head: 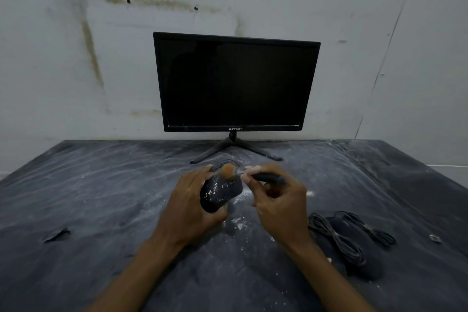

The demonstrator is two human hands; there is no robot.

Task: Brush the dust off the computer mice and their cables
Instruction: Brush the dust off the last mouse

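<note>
1. Because the left hand (188, 206) cradles the dusty mouse (219, 191) from its left side and below, lifted off the table (101, 185), a firm brush stroke could twist the mouse in that grip; its smooth shell would likely slip or drop.
2. While the right hand (276, 206) pinches the dark handle of the brush (253, 177) between thumb and fingertips, the tan bristles sit at the mouse's far end, near the wheel. A loose pinch could let the brush roll, and a hard flick would throw white dust onto the table, or towards the spare mouse (354, 256) and its looped cable (336, 238).
3. Since white flecks cling to the near half of the held mouse, under the left thumb side, they may be missed unless the hand shifts; the grip itself covers part of the shell.
4. Though a thin cable (229, 161) leaves the far end of the held mouse towards the foot of the monitor (235, 83), where it ends is not clear; a snag could tug the mouse.
5. Where things lie: the held mouse hovers over the middle of the table, just before the monitor stand; the spare mouse rests towards the near right corner, well apart from both hands. A small dark scrap (57, 234) lies near the left edge.
</note>
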